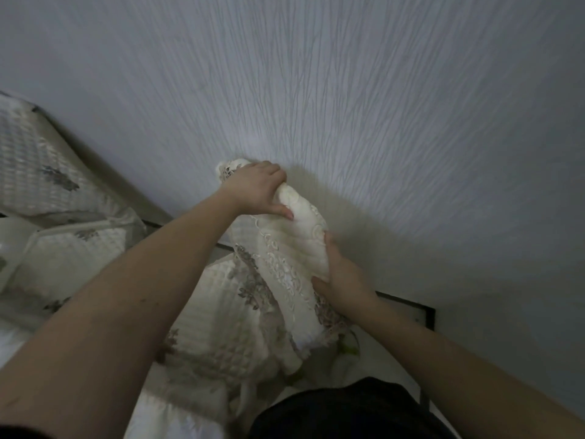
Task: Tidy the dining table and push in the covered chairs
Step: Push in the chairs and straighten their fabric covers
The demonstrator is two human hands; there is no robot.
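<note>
The textured wall (348, 106) fills the upper and right part of the frame, and the covered chair (240, 312) stands just in front of it in the lower centre, its top almost touching the wall. A second covered chair (63, 255) and part of what may be a third are at the left edge; the table I cannot see here. The left hand (256, 190) grips the upper corner of the chair back, fingers curled over the cover (297, 248), and the right hand (343, 280) holds the lower side edge of the same back, thumb on the lace. The danger, as I judge it, is that the loose quilted cover slides or bunches under the hands instead of the frame moving, so the chair turns crooked. The chair top may also scrape the wall if pushed further that way.
</note>
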